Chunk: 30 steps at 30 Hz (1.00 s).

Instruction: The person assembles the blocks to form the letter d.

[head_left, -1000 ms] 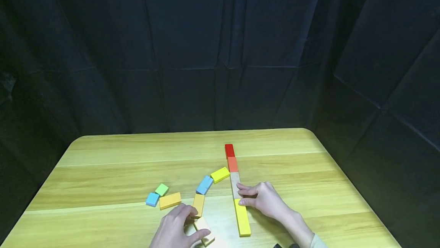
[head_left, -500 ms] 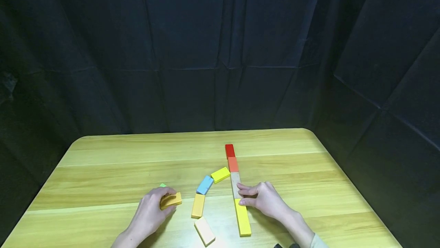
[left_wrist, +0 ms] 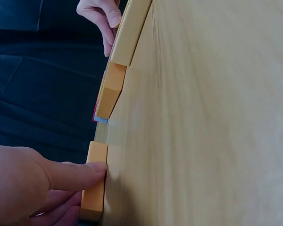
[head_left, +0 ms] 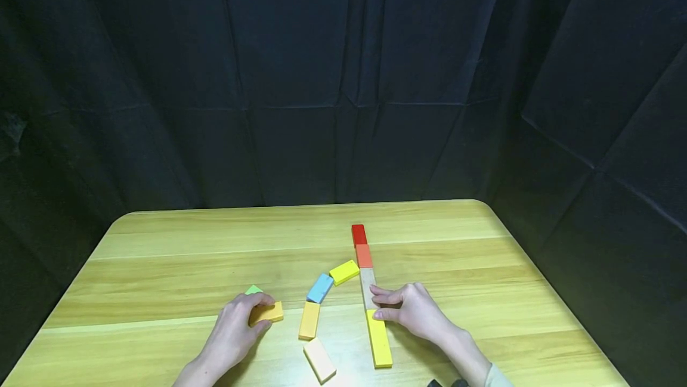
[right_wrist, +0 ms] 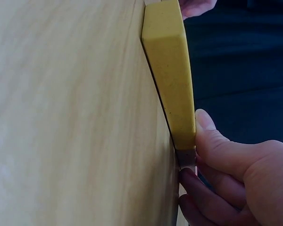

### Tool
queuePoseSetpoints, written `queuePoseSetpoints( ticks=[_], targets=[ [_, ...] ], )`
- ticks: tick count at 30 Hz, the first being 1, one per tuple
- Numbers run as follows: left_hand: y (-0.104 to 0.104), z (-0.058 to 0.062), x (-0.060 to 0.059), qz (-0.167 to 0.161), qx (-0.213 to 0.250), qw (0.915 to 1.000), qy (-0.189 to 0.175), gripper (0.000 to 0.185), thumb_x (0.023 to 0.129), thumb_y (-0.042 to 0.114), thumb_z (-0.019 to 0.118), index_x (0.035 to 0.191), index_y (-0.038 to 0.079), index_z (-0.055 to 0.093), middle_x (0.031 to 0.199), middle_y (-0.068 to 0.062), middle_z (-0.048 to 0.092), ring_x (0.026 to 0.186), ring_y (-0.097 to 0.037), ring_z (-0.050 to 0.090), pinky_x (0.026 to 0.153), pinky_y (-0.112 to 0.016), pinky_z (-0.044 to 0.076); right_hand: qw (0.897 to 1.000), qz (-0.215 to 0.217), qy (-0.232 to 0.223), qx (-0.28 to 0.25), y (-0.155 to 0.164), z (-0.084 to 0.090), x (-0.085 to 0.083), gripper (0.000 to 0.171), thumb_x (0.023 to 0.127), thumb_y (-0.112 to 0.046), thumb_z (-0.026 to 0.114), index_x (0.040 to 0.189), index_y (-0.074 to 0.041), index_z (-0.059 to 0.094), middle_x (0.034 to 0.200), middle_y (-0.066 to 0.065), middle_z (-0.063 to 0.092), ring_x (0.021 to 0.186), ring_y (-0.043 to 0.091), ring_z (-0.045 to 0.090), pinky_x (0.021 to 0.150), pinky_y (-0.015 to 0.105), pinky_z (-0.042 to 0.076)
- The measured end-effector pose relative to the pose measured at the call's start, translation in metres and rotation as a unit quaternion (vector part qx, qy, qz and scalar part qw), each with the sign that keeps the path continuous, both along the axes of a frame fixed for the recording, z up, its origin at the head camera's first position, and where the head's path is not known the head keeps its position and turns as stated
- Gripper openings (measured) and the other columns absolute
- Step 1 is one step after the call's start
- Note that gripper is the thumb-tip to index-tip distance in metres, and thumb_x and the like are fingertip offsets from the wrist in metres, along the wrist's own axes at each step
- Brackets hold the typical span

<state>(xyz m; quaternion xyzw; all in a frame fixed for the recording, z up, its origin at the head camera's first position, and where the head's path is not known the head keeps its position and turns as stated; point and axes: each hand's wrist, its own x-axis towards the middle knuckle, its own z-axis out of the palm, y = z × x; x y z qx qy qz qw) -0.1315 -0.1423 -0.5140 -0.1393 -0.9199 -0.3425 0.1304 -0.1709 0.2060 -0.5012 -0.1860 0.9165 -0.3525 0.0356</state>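
Orange block (head_left: 266,313) is gripped by the left hand (head_left: 232,334) on the near left part of the bench (head_left: 177,256), the fingers curled over its far edge and the thumb laid along its side, as the left wrist view shows (left_wrist: 94,181). It lies flat on the wood, with a green block (head_left: 253,290) just beyond the knuckles.

A straight row is laid near the middle of the bench: red block (head_left: 358,235), red-orange block (head_left: 363,256), pale block (head_left: 367,287), then the long yellow block (head_left: 378,338) nearest the person. The row is steadied by the right hand (head_left: 413,310), whose fingertips rest against the side of the row at the joint between the pale and long yellow pieces; nothing is pinched by them.

For the step in hand to be done well, the orange block should probably be lifted clear rather than dragged, since a second orange block (head_left: 309,320), a blue block (head_left: 320,288), a small yellow block (head_left: 344,272) and a cream block (head_left: 319,360) lie loose between it and the row and could be knocked. The grip is best kept on the short sides so that one end face is left free for butting. Pressure from the right hand should be kept light and square to the row, or the joint may be pushed out of line.
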Motion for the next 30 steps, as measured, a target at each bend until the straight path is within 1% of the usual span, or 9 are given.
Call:
queuePoseSetpoints(
  ticks=[5,8,15,22,26,27,30],
  targets=[
    [0.0002,0.0013,-0.0011,0.012,-0.003,0.9994,-0.032,0.035,0.065,0.004,0.082,0.094,0.018,0.068,0.090,0.007,0.067,0.081,-0.009,0.058,0.070,-0.027,0.051,1.000,-0.003,-0.004,0.005,0.0000,-0.0001,-0.0008,0.037,0.071,-0.039,0.077,0.101,-0.018,0.074,0.120,-0.010,0.062,0.122,0.023,0.050,0.104,0.046,0.036],
    [0.0003,0.0017,-0.0018,0.013,-0.008,0.9993,-0.034,0.034,0.065,0.005,0.082,0.093,0.018,0.068,0.089,0.007,0.067,0.081,-0.009,0.059,0.070,-0.026,0.051,1.000,-0.003,-0.003,0.005,0.0001,-0.0004,-0.0011,0.037,0.071,-0.038,0.077,0.102,-0.018,0.074,0.120,-0.010,0.062,0.122,0.023,0.050,0.105,0.046,0.036],
    [-0.0001,0.0011,-0.0018,0.006,-0.005,0.9996,-0.027,0.034,0.065,0.007,0.083,0.094,0.018,0.068,0.089,0.007,0.068,0.080,-0.008,0.060,0.069,-0.023,0.051,1.000,-0.002,0.002,0.001,0.0009,-0.0013,-0.0003,0.037,0.071,-0.039,0.077,0.101,-0.017,0.074,0.119,-0.008,0.063,0.121,0.024,0.051,0.104,0.046,0.037],
    [-0.0001,-0.0007,-0.0023,0.009,-0.008,0.9996,-0.025,0.034,0.065,0.006,0.083,0.093,0.018,0.068,0.091,0.006,0.068,0.083,-0.010,0.063,0.072,-0.026,0.053,1.000,0.001,0.002,0.006,0.0008,-0.0010,-0.0012,0.036,0.072,-0.038,0.077,0.102,-0.018,0.074,0.120,-0.010,0.062,0.122,0.022,0.050,0.104,0.045,0.036],
    [-0.0003,-0.0015,-0.0021,0.003,0.004,0.9999,-0.009,0.034,0.064,0.005,0.083,0.092,0.017,0.068,0.089,0.006,0.068,0.081,-0.010,0.064,0.070,-0.027,0.054,1.000,0.002,0.007,0.006,0.0006,-0.0009,-0.0014,0.036,0.072,-0.039,0.077,0.101,-0.018,0.074,0.119,-0.010,0.063,0.121,0.024,0.050,0.104,0.046,0.037],
    [-0.0003,-0.0031,-0.0023,-0.001,0.006,1.0000,0.003,0.035,0.063,0.004,0.083,0.092,0.016,0.068,0.088,0.006,0.068,0.080,-0.011,0.064,0.068,-0.029,0.055,1.000,0.002,0.009,0.007,0.0007,-0.0008,-0.0015,0.037,0.072,-0.040,0.076,0.101,-0.018,0.074,0.119,-0.010,0.063,0.121,0.024,0.050,0.103,0.046,0.037],
    [0.0004,-0.0052,-0.0029,-0.001,0.010,0.9999,0.006,0.036,0.062,0.004,0.083,0.092,0.016,0.068,0.088,0.006,0.068,0.079,-0.010,0.063,0.068,-0.028,0.055,1.000,0.004,0.014,0.012,0.0009,-0.0008,-0.0028,0.037,0.072,-0.041,0.075,0.101,-0.018,0.074,0.119,-0.009,0.063,0.121,0.025,0.051,0.103,0.046,0.038]
  ],
)
